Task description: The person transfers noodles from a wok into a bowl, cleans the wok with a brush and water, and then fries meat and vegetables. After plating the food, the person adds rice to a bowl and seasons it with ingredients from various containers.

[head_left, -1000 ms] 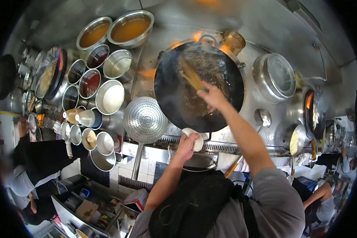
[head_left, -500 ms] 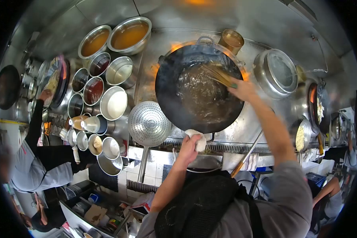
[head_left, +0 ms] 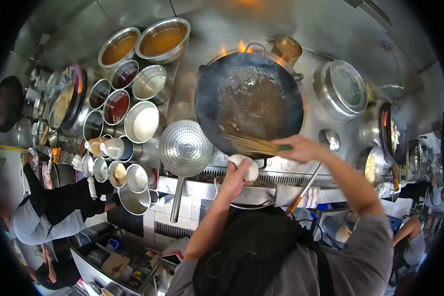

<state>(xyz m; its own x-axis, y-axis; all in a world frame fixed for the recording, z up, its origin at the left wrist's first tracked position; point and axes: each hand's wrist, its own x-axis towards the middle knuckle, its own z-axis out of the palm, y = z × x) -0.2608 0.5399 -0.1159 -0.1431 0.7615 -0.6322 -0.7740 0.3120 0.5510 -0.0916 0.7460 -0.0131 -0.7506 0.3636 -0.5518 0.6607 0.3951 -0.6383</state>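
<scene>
Head: brush [head_left: 251, 144] in right hand [head_left: 301, 148] now at wok [head_left: 287, 111] nearside; cloth [head_left: 249, 166] in left hand [head_left: 234, 179].

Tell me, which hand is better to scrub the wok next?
Probably the right hand: it holds the bamboo brush at the near rim of the wok. The left hand is busy gripping the cloth at that rim.

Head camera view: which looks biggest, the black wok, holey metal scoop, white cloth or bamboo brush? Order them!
1. Black round wok, clearly largest.
2. Round perforated steel scoop.
3. White bunched cloth in the left hand and thin bamboo brush in the right hand: too alike to rank.
</scene>
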